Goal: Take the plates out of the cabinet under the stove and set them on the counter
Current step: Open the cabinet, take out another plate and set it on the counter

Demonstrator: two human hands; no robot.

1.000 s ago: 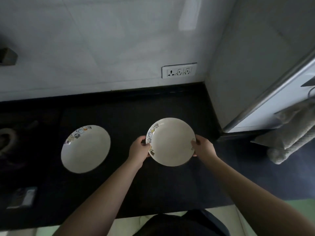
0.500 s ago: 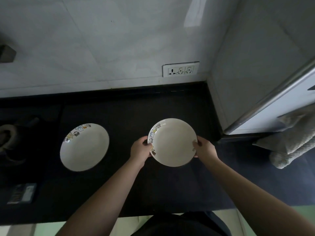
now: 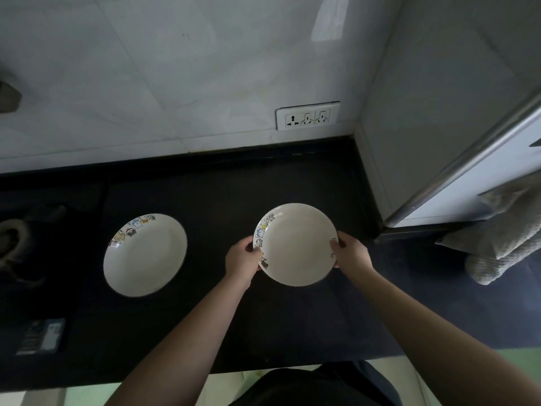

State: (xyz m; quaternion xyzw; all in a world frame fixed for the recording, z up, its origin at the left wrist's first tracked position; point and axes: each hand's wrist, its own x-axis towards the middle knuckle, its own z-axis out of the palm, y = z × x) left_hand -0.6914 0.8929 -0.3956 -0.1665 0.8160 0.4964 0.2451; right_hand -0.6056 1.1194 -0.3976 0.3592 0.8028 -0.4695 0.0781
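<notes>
The plate [image 3: 295,244] sits over the black counter [image 3: 228,194], right of the first plate [image 3: 145,254] already lying there. Our left hand [image 3: 242,263] and right hand [image 3: 351,254] pinch its opposite rims. We lower it level, release both sides together, and keep it apart from its neighbour. Whether it touches the counter, we cannot tell. We read no writing; the rim pictures blur.

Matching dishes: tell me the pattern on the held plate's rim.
Small colourful cartoon pictures along the left rim of the held plate, head view.
</notes>
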